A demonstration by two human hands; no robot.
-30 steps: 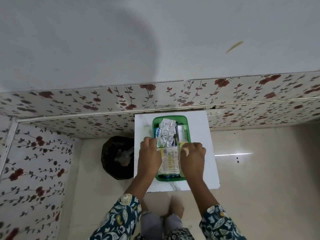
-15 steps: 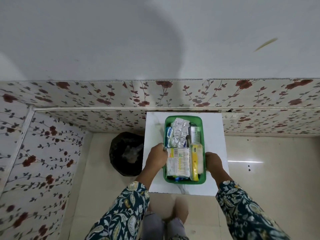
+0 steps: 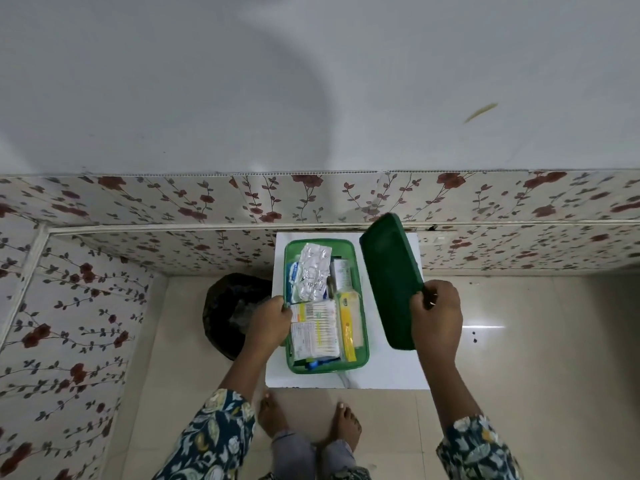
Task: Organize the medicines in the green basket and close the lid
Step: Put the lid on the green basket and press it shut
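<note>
The green basket stands open on a small white table. Inside lie silver blister strips, a flat pack of cotton swabs, a yellow box and a white carton. My left hand grips the basket's left rim. My right hand holds the dark green lid by its right edge, tilted up in the air just right of the basket.
A black bin stands on the floor left of the table. A flower-patterned wall runs behind the table and along the left. My bare feet are at the table's near edge. Tiled floor stretches to the right.
My right hand has left the basket's right side and now holds the green lid up beside it. My left hand stays on the left rim.
</note>
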